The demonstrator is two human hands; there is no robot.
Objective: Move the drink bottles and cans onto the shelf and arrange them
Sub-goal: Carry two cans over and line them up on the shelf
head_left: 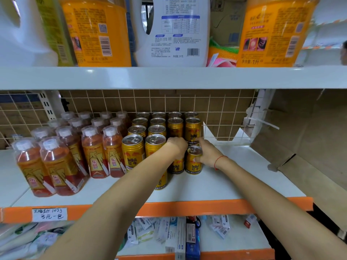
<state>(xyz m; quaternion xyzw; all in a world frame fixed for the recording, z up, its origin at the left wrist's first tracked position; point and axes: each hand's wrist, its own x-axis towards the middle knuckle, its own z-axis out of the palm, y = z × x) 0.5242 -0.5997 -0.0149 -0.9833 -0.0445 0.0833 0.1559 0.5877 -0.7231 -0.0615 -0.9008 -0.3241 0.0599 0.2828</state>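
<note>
While my left hand (176,147) wraps one upright can (176,167), my right hand (207,153) grips its right-hand neighbour can (194,160), both just short of the rows behind.

Cans (193,160): glossy gold metal, bright silver tops. Bottles (95,152): clear glossy plastic, shiny printed wrap labels, matt white caps. Shelf (234,184): smooth white surface, satin orange front edge. Back grid (216,102): white coated wire. Price tag (49,214): matt paper, handwritten.
</note>
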